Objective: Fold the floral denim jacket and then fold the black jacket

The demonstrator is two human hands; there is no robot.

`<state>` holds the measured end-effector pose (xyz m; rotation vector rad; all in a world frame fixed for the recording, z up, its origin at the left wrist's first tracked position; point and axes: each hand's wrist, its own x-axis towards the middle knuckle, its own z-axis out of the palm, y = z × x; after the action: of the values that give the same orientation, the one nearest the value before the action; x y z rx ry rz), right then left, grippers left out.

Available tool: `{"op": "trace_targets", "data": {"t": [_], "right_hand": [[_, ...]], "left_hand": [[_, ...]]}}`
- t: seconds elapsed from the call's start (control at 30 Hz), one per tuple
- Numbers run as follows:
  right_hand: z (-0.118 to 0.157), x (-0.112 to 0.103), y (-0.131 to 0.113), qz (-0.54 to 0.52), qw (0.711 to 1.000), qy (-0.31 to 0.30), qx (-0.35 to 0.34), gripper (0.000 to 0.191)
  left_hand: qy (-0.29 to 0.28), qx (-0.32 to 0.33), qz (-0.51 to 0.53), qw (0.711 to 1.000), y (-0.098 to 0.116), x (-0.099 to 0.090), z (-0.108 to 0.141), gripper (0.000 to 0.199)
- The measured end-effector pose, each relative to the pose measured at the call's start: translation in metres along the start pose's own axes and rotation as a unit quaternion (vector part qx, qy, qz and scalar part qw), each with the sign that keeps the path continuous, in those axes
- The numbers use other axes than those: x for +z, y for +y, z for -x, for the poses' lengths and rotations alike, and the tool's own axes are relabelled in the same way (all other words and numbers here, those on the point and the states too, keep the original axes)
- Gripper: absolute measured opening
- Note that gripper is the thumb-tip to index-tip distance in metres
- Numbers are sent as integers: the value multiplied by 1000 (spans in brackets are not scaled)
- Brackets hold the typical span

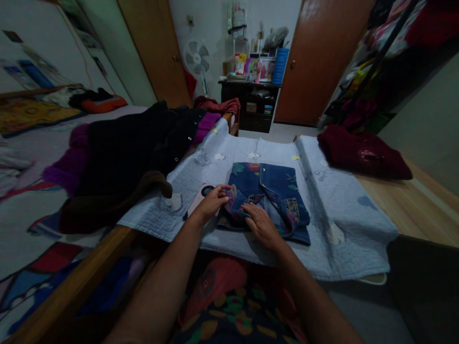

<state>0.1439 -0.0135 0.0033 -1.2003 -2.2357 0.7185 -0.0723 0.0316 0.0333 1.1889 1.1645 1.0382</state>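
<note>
A folded blue denim garment with floral patches [281,179] lies on the light quilted cloth [344,200] in front of me. At its left edge, my left hand [211,203] has its fingers and thumb at the patterned collar; whether they pinch the fabric is too small to tell. My right hand [261,224] rests on the near part of the garment, fingers stretched out over the collar area. Beside my left hand, partly under the wrist, lies a pale pink phone-like object with a dark round spot [195,203].
Dark and purple clothes [125,148] are heaped on the bed at the left, behind a wooden rail [79,272]. A folded maroon garment [366,153] sits at the right on a wooden surface [423,205]. A fan [197,57] and a dark shelf [254,107] stand at the back.
</note>
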Motion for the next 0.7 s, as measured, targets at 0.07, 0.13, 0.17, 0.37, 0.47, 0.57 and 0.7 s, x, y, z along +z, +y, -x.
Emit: {"op": "trace_targets", "data": {"t": [0.07, 0.13, 0.17, 0.37, 0.47, 0.57, 0.7], "right_hand": [[0, 2, 2, -5, 1000, 3, -2, 43], [0, 3, 4, -9, 1000, 9, -6, 43], [1, 3, 4, -10, 1000, 12, -5, 43], [-8, -20, -6, -62, 997, -49, 11, 46], [-26, -32, -11, -89, 995, -10, 47, 42], [-46, -25, -5, -42, 997, 55, 42, 44], [-60, 3, 16, 42, 997, 54, 41, 49]], "left_hand": [[3, 11, 1, 1000, -1, -1, -1, 40], [12, 17, 7, 1000, -3, -2, -2, 39], [18, 14, 12, 1000, -3, -2, -3, 37], [59, -77, 62, 993, -1, -5, -2, 32], [59, -99, 106, 988, 1, -4, 4, 32], [54, -103, 127, 985, -1, 2, 8, 28], [18, -72, 72, 995, -8, 12, 13, 29]]}}
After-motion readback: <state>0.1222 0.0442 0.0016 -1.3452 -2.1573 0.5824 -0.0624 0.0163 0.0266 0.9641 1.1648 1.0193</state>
